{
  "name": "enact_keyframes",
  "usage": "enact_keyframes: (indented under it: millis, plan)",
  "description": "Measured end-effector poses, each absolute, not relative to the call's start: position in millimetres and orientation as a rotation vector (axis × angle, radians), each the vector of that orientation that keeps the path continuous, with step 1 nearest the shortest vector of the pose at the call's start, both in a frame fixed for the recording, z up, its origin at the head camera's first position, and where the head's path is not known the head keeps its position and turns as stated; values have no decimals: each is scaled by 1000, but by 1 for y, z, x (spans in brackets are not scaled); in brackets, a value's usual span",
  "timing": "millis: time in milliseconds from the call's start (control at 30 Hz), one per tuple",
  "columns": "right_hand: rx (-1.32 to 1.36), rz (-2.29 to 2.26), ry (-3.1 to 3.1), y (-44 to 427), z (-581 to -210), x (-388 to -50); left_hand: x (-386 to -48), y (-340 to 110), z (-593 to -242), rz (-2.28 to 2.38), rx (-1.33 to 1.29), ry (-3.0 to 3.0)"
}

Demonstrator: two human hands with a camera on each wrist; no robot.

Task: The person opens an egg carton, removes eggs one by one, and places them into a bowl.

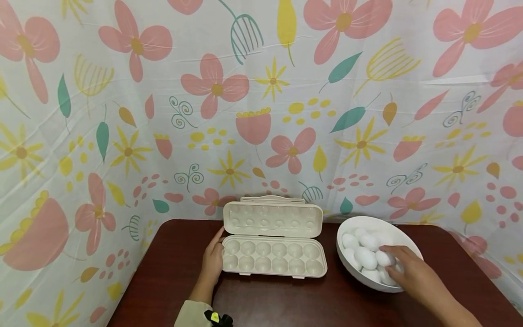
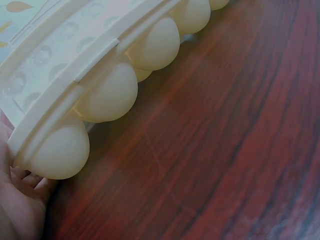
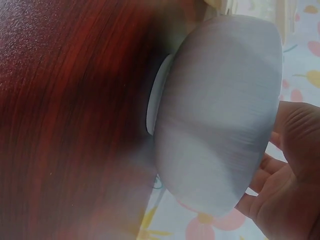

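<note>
A cream plastic egg carton (image 1: 274,278) lies with its lid (image 1: 273,229) raised, and its two rows of cups hold nothing. My left hand (image 1: 212,261) grips the carton's left end; in the left wrist view its fingers (image 2: 31,179) curl under the rim beside an end cup. On the right stands a white bowl (image 1: 347,272) with several white eggs (image 1: 365,258) heaped inside. My right hand (image 1: 412,272) reaches over the bowl's right rim, thumb and fingers around one egg (image 1: 384,258). The right wrist view shows the bowl's outside, which hides the eggs and fingertips.
Both containers stand on a dark reddish-brown table (image 1: 171,254). A flower-patterned cloth (image 1: 261,150) hangs behind the table and along its sides, and the raised lid is close to it. A narrow strip of table separates carton and bowl.
</note>
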State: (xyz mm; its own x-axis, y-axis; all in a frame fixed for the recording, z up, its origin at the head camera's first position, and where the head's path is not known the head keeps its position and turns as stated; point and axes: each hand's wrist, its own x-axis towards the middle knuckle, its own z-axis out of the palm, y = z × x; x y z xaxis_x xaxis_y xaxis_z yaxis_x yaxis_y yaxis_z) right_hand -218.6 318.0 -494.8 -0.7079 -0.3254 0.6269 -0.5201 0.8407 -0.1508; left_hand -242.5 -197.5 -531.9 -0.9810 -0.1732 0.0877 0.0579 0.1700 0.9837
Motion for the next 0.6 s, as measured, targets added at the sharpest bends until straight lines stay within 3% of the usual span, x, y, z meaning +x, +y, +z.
enact_keyframes:
  millis: [600]
  plan:
    - [523,533,-2476,312,-500,-214,-243,-198,-531,-1915,103,-2258]
